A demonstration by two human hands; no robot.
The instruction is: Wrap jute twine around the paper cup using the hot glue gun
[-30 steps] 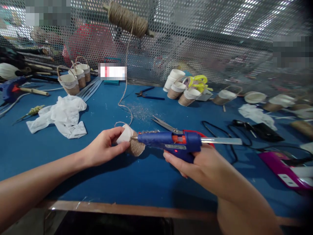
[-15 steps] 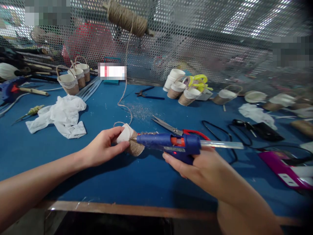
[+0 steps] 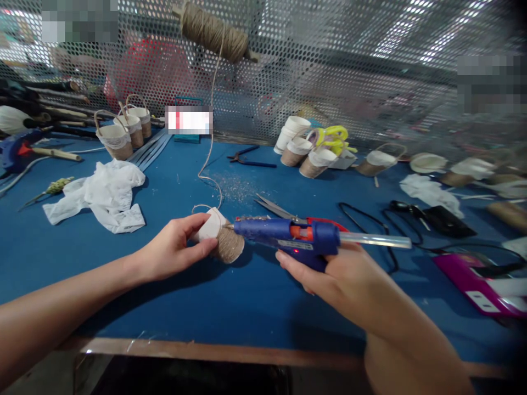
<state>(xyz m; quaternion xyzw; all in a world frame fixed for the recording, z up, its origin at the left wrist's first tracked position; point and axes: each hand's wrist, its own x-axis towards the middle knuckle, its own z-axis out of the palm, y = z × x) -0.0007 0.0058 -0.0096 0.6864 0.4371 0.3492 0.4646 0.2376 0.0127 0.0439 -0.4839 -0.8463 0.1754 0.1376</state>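
Note:
My left hand is closed on a small white paper cup, tilted on its side, its lower part wrapped in brown twine. In my right hand is a blue hot glue gun, a clear glue stick jutting from its back and a red light lit on its side. Its nozzle points at the line where twine meets bare white cup, at or very near the surface. Twine runs from the cup up to a large spool on the mesh. Partly behind the glue gun lie red-handled scissors.
Pliers lie farther back on the blue table. White lace is heaped at left, near several twine-wrapped cups with handles. More cups stand at right. A purple device and black cables sit at far right.
The glue gun's nozzle has shifted slightly up and right along the edge of the twine, baring more of the wrapped part. My left hand and the cup stay nearly in place.

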